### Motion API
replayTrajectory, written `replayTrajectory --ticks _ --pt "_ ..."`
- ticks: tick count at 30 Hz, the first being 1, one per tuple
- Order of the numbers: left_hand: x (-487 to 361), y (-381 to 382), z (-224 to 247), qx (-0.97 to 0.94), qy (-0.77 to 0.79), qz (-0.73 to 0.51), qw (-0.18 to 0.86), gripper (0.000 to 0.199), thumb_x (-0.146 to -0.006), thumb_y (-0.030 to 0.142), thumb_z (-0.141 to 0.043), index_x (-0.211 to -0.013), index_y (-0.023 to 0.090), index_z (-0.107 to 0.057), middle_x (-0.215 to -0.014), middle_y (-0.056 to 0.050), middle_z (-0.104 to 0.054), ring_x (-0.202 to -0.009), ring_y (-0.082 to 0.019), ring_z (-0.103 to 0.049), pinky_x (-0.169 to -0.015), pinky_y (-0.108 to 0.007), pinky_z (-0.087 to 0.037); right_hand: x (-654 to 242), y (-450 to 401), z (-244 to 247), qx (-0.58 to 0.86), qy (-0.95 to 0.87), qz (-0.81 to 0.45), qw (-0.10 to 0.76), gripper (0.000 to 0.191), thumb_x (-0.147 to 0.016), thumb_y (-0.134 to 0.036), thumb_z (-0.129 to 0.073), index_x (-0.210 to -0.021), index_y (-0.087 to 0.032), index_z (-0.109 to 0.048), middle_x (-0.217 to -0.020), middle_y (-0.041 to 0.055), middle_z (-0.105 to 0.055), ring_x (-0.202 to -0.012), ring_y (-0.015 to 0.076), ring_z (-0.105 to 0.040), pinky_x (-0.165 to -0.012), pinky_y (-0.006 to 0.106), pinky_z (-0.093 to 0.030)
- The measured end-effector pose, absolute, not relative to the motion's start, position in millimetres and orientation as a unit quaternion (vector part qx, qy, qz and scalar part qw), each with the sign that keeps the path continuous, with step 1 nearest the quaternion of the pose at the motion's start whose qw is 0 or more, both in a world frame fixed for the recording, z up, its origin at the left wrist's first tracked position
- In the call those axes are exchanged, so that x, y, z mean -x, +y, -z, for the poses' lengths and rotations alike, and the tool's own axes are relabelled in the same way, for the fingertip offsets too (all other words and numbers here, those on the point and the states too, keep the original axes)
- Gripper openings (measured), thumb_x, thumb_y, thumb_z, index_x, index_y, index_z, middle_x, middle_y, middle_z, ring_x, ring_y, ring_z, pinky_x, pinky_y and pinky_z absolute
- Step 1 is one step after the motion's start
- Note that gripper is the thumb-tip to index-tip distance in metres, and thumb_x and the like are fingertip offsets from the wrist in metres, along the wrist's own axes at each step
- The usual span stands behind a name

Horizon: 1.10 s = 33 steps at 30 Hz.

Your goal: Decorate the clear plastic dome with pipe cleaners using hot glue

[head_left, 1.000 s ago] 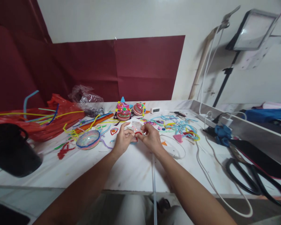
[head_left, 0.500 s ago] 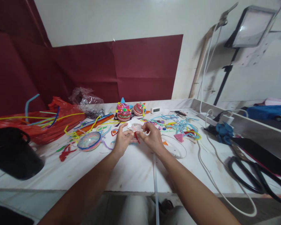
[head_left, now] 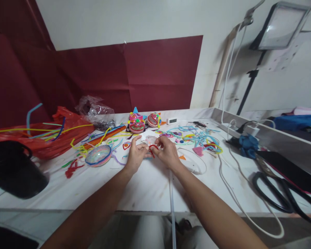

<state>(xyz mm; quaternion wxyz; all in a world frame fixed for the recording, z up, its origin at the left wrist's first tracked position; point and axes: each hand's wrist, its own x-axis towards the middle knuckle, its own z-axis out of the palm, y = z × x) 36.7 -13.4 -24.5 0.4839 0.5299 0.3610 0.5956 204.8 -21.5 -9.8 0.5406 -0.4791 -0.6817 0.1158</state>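
Observation:
Over the middle of the table, a short red pipe cleaner [head_left: 153,147] is bent into a curve between my two hands. My left hand [head_left: 136,155] pinches its left end between thumb and fingertips. Closed on the right part of it is my right hand [head_left: 167,152], fingers curled. Just beyond the fingertips a crumpled clear plastic piece [head_left: 149,139] lies on a white paper. To the left sits a round clear dish [head_left: 98,155] edged with blue and pink pipe cleaner. Red pipe cleaner scraps [head_left: 74,168] lie left of that dish.
Two colourful lion-head figures [head_left: 137,125] stand at the back. Tangled pipe cleaner pieces [head_left: 202,136] spread to the right. Large black-handled scissors [head_left: 272,193] and a white cable [head_left: 229,186] lie at right. A black container [head_left: 15,169] and a red plastic bag [head_left: 75,121] are at left.
The red pipe cleaner between my fingers now shows a rounded bend where it looked short and straighter before. My right hand has shifted slightly; my left hand stays nearly in place.

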Motion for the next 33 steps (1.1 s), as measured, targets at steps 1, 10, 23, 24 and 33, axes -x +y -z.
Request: replayTrajectory --ticks 1,10,23,24,33 --pt "-36.9 -13.3 24.7 -0.531 0.361 -0.595 0.483 0.085 -0.071 0.037 -0.096 -0.140 0.026 -0.049 -0.080 0.007 -0.075 -0.078 -0.021 -0.078 -0.071 -0.035 -0.069 -204.9 -21.4 9.8 0.479 -0.682 -0.116 0.540 0.018 -0.077 -0.022 -0.076 -0.084 -0.027 -0.060 -0.082 -0.0003 -0.067 -0.073 0.0218 -0.062 -0.073 0.035 -0.050" --pt "-36.8 -12.2 26.4 -0.544 0.367 -0.593 0.466 0.083 -0.073 0.035 -0.094 -0.143 0.025 -0.050 -0.082 0.005 -0.076 -0.078 -0.022 -0.079 -0.069 -0.034 -0.070 -204.4 -23.1 8.7 0.494 -0.675 -0.127 0.533 0.019 -0.077 -0.022 -0.077 -0.083 -0.028 -0.060 -0.081 0.0006 -0.068 -0.074 0.0231 -0.063 -0.074 0.037 -0.050" --pt "-37.0 -10.1 30.8 -0.547 0.374 -0.589 0.462 0.078 -0.077 0.032 -0.092 -0.143 0.027 -0.051 -0.085 0.004 -0.077 -0.082 -0.023 -0.080 -0.069 -0.034 -0.070 -204.4 -19.8 14.1 0.491 -0.670 -0.123 0.544 0.021 -0.075 -0.021 -0.078 -0.083 -0.029 -0.060 -0.079 -0.0005 -0.068 -0.072 0.0231 -0.063 -0.071 0.036 -0.050" --pt "-37.1 -10.3 30.7 -0.548 0.374 -0.589 0.462 0.078 -0.077 0.032 -0.091 -0.143 0.027 -0.051 -0.084 0.004 -0.077 -0.082 -0.023 -0.081 -0.069 -0.034 -0.070 -203.8 -19.7 14.5 0.492 -0.667 -0.124 0.546 0.021 -0.075 -0.021 -0.077 -0.083 -0.029 -0.059 -0.078 -0.0006 -0.068 -0.072 0.0231 -0.063 -0.071 0.036 -0.050" --pt "-38.6 -12.8 30.3 -0.546 0.358 -0.594 0.469 0.078 -0.076 0.028 -0.091 -0.143 0.025 -0.052 -0.081 0.005 -0.077 -0.078 -0.021 -0.080 -0.071 -0.035 -0.071 -200.5 -22.1 12.0 0.517 -0.637 -0.168 0.546 0.022 -0.073 -0.023 -0.077 -0.082 -0.028 -0.058 -0.076 -0.0033 -0.064 -0.069 0.0200 -0.059 -0.066 0.032 -0.043"
